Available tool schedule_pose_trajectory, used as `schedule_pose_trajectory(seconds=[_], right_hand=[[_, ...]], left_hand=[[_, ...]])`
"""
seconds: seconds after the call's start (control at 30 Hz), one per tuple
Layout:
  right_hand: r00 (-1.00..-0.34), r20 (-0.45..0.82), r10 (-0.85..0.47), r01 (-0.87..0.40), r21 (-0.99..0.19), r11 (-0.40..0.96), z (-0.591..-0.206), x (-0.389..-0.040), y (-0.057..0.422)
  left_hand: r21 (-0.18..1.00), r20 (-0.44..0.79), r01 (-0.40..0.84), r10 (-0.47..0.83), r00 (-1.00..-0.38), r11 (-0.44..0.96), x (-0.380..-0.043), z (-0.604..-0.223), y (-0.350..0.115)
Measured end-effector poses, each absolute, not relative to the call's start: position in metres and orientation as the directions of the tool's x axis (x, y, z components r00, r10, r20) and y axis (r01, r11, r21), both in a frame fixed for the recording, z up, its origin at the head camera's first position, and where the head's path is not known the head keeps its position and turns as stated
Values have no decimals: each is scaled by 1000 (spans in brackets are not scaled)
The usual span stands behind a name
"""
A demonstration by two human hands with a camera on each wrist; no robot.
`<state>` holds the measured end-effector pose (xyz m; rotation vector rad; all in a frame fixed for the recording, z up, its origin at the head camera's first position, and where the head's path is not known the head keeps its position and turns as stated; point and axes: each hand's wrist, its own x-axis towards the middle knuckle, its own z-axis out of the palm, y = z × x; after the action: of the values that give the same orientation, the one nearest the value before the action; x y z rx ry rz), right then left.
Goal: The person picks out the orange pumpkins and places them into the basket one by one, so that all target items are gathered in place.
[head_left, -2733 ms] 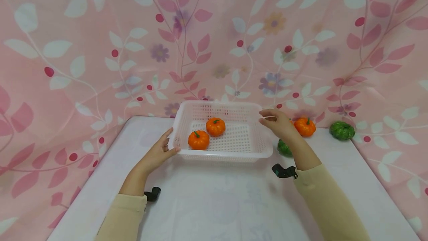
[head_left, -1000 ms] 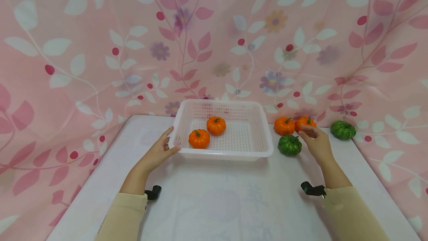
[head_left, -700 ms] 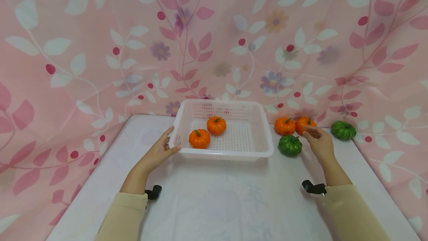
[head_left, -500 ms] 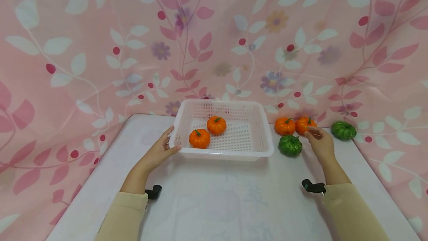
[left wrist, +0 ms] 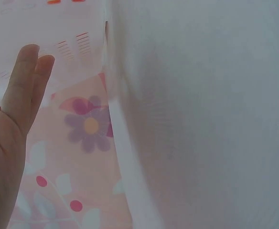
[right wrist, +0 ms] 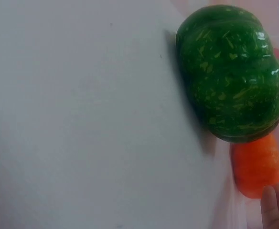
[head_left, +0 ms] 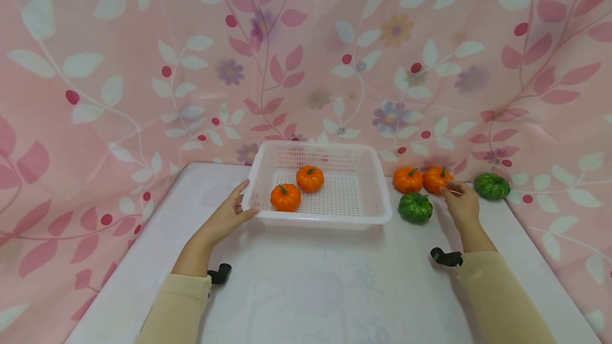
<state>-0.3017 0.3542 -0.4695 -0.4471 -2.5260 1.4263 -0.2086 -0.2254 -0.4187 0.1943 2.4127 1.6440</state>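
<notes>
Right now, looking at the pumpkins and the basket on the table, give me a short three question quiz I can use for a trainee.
1. True or false: the white basket holds two orange pumpkins, the front one and the back one.
2. How many green pumpkins lie on the table outside the basket?
A. one
B. two
C. three
3. Fill in: the left hand holds the basket's ____ corner.

Key
1. True.
2. B: the near green pumpkin and the far green pumpkin.
3. Front left. The right hand is at an orange pumpkin by the backdrop; its fingertips reach it, but a grip cannot be told.
</notes>
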Motion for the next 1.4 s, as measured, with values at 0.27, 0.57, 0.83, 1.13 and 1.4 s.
schedule_pose_trajectory(seconds=[0.27,0.57,0.83,1.13,1.4], right_hand=[[-914,9,405,203,-855,478,-478,-311,366],[-902,-47,428,251,-864,436,-480,-318,371],[-909,-47,414,247,-861,444,-487,-325,375],[-949,-54,309,188,-886,424,-489,-328,380],[-973,-44,225,149,-867,476,-490,-332,384]], left_hand=[[925,-90,-1,217,-972,381,-222,-445,-235],[920,-90,5,224,-970,392,-217,-432,-231],[927,-93,-1,226,-970,376,-217,-433,-230],[928,-67,21,225,-972,371,-222,-446,-235],[927,-67,22,223,-973,375,-222,-446,-235]])
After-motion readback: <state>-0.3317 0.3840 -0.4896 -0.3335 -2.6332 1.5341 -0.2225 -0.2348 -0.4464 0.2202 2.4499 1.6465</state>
